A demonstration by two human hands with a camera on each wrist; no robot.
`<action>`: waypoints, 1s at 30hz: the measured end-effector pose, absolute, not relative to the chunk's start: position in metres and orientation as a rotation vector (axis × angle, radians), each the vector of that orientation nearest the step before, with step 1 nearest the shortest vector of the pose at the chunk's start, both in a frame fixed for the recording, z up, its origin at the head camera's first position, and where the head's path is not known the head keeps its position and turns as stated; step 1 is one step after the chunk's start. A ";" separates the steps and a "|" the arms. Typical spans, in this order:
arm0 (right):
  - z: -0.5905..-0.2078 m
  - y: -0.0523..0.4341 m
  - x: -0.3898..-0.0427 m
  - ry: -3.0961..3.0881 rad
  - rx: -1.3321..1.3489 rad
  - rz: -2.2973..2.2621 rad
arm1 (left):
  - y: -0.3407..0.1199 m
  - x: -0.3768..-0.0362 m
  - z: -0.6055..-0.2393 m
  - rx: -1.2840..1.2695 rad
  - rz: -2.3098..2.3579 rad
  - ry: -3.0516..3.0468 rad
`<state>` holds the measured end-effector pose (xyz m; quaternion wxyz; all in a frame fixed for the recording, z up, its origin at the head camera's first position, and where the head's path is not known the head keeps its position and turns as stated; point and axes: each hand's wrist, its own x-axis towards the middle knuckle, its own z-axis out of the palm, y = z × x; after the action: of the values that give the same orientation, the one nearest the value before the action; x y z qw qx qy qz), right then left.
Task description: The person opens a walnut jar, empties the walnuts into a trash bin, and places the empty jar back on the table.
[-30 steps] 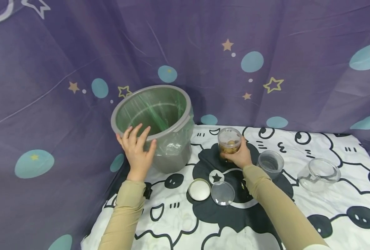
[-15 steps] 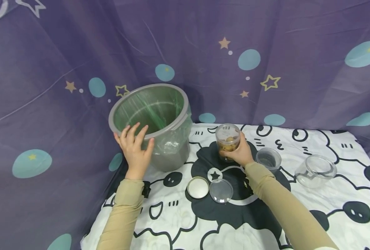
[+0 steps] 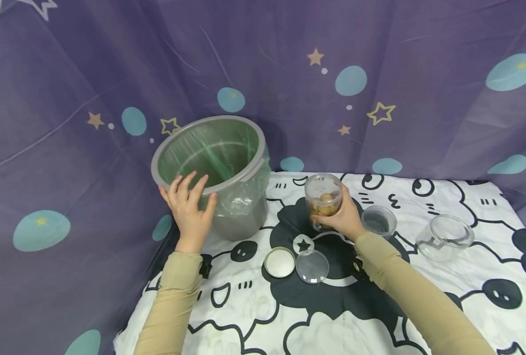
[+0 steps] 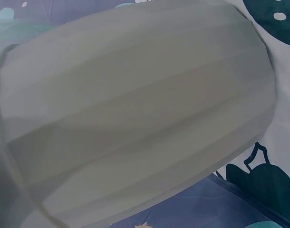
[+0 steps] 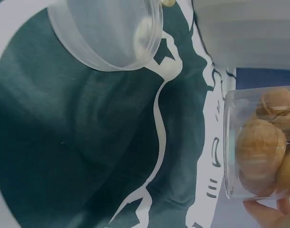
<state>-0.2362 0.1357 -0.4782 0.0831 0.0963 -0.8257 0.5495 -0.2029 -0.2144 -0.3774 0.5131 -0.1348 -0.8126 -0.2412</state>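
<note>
My right hand (image 3: 347,212) grips a clear plastic jar (image 3: 322,183) around its lower side, thumb across the near face. Several round brown nut-like pieces (image 5: 260,147) fill its lower part; in the right wrist view, fingertips show along the jar's wall. With spread, fairly straight fingers, my left hand (image 3: 189,212) touches the near rim of a grey bin (image 3: 245,219) lined with a thin greenish bag (image 3: 214,153). The left wrist view shows mostly the bin's grey wall, with that hand out of sight. A pale round lid (image 3: 279,262) and a clear lid (image 3: 312,266) lie side by side on the cloth.
Right of the held jar stands a clear open container (image 3: 379,220). Farther right, a wider clear jar (image 3: 445,237) sits on the black-and-white patterned cloth (image 3: 241,315). A purple curtain (image 3: 289,59) hangs behind the bin and the cloth.
The jar in my right hand has risen slightly and looks a little larger in the head view. My left hand stays at the bin's rim. The whole head view has shifted a little.
</note>
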 end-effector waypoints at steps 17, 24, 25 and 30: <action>-0.468 0.167 -0.190 -2.471 0.395 1.507 | -0.212 -0.200 -0.375 -0.345 -0.604 -1.985; -0.469 0.178 -0.176 -2.501 0.371 1.380 | -0.214 -0.196 -0.368 -0.343 -0.603 -2.076; -0.469 0.179 -0.175 -2.503 0.369 1.366 | -0.214 -0.195 -0.367 -0.342 -0.601 -2.090; -0.468 0.184 -0.168 -2.524 0.390 1.252 | -0.213 -0.186 -0.369 -0.335 -0.635 -2.100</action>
<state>-0.1685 0.1839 -0.4682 0.1483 0.1358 -0.8776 0.4353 -0.1862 -0.2134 -0.3694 0.4449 -0.1354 -0.8474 -0.2563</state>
